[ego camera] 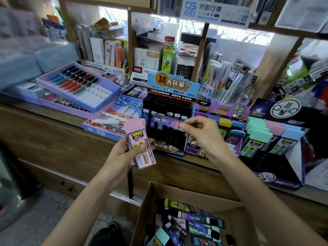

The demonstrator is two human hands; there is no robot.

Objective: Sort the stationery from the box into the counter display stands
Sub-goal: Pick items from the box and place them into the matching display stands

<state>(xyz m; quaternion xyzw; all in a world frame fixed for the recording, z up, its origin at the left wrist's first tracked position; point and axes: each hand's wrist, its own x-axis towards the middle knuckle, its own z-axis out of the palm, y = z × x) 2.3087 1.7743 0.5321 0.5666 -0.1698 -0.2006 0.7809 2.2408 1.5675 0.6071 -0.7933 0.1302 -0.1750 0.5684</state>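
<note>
The wooden counter [58,115] runs across the view, crowded with display stands. Below it, at the bottom of the view, sits the open cardboard box [142,219], and it still holds a thick jumble of lead cases in purple, black, mint and yellow. So by my reckoning most of the sorting is still to do.

On the counter, the right stand [271,162] has mint, pink and blue cases lined up in its upper rows, while its lower black tiers look bare. The black stand [171,84] in the middle, under a blue header, shows only a few cases in one row. The purple stand [221,110] between them carries some yellow and blue cases. Pen trays [76,86] lie further left.

The left hand [122,153] is wrapped round a pink case [140,144], holding it upright, slightly tilted, in front of the counter edge. That case looks like a match for the pink ones in the right stand.

The right hand [200,134] pinches a purple case [165,121] by one end between fingertips and thumb, lying level in front of the black stand. It is blurred, so its label cannot be read, and I can only guess it goes with the dark purple cases there.

Neither case is in a slot yet.
</note>
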